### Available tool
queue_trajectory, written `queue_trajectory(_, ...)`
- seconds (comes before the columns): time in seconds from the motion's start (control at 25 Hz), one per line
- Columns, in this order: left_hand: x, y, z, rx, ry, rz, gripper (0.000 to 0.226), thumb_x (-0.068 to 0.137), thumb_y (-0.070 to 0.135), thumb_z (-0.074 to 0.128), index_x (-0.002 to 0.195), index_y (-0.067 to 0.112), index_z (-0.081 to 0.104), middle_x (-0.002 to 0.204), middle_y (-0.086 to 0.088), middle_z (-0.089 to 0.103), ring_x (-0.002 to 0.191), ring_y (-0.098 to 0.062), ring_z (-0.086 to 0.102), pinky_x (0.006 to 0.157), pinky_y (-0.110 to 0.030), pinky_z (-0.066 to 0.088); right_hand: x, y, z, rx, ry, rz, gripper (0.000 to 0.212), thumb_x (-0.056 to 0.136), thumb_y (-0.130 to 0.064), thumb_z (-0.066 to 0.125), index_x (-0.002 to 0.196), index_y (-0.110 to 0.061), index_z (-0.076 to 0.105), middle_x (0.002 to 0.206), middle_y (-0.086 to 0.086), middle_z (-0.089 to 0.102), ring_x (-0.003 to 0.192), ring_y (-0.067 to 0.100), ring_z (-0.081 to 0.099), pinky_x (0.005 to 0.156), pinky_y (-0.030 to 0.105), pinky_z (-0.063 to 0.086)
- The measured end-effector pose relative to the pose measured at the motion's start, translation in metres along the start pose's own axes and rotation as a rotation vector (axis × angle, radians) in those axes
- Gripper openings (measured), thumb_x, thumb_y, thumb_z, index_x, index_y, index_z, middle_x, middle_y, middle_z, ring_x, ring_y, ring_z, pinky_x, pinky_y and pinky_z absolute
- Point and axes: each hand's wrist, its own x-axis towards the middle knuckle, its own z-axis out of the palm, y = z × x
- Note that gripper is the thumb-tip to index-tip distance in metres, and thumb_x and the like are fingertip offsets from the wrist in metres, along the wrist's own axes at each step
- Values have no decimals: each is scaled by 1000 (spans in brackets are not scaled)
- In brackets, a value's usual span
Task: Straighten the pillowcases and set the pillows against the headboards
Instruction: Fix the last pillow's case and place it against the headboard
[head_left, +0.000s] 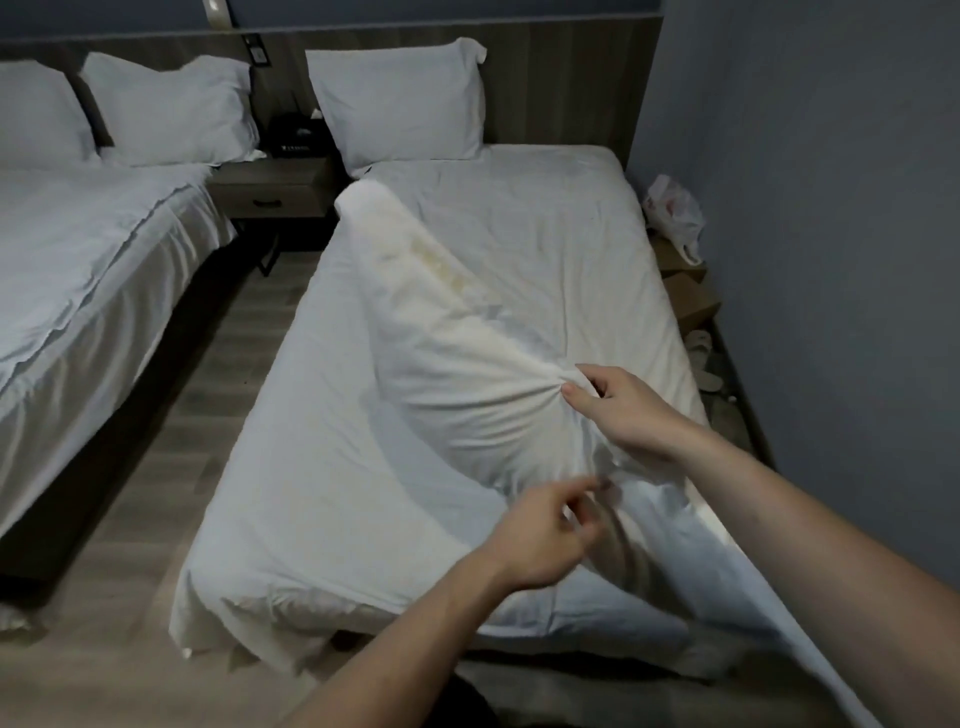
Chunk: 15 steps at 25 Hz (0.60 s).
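A white pillow (441, 358) with yellowish stains is held up over the right bed (561, 218), tilted with its far end toward the headboard (566, 88). My right hand (623, 410) pinches a bunched fold of the pillow. My left hand (540, 535) is just below it, blurred, its fingers curled at the loose pillowcase (675, 561) that trails toward me on the right; whether they grip the cloth is unclear. Another pillow (400, 104) leans upright against the right bed's headboard. Two pillows (171, 109) (36, 114) stand against the left bed's headboard.
The left bed (88, 249) lies across a wood-floor aisle (218, 364). A nightstand (275, 192) with a dark object on it sits between the beds. By the right wall are a plastic bag (675, 213), cardboard boxes (691, 296) and slippers (701, 358).
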Motion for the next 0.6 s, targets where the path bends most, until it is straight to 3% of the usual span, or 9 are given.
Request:
queue_trajectory(0.12, -10, 20, -14, -45, 362, -26, 28, 90, 23, 74, 117, 25, 74, 95, 7, 73, 62, -3, 60, 66, -19, 50, -25, 20, -33, -36, -71, -65, 34, 102, -28, 58, 74, -10, 55, 67, -8, 48, 66, 8, 44, 66, 33, 33)
queue_trajectory(0.24, -19, 25, -36, 82, 583, -86, 30, 88, 27, 75, 117, 32, 69, 115, 17, 61, 80, 1, 68, 75, -18, 53, -38, 40, -57, -34, -150, -86, 37, 102, -23, 60, 70, -8, 51, 66, -8, 44, 65, 5, 42, 64, 32, 32)
queue_trajectory(0.36, -15, 28, -43, 85, 541, -142, 33, 88, 29, 74, 120, 35, 67, 124, 22, 56, 89, 3, 69, 83, -30, 60, -49, 63, -75, 58, -243, -49, 41, 102, -22, 61, 65, -17, 47, 62, -13, 40, 61, 2, 40, 63, 28, 29)
queue_trajectory(0.48, 13, 43, -23, 221, 355, -180, 45, 86, 39, 74, 129, 39, 62, 131, 25, 53, 83, -2, 67, 87, -29, 57, -60, 84, -104, 52, -317, -23, 45, 103, -24, 61, 64, -18, 40, 63, -10, 34, 61, 4, 35, 60, 26, 27)
queue_trajectory(0.6, 58, 72, 10, 403, 180, -161, 29, 88, 53, 66, 114, 41, 68, 100, 21, 67, 75, -3, 59, 84, -31, 54, -66, 109, -142, 12, -321, -35, 45, 103, -26, 60, 66, -11, 41, 66, -6, 35, 64, 4, 36, 60, 25, 27)
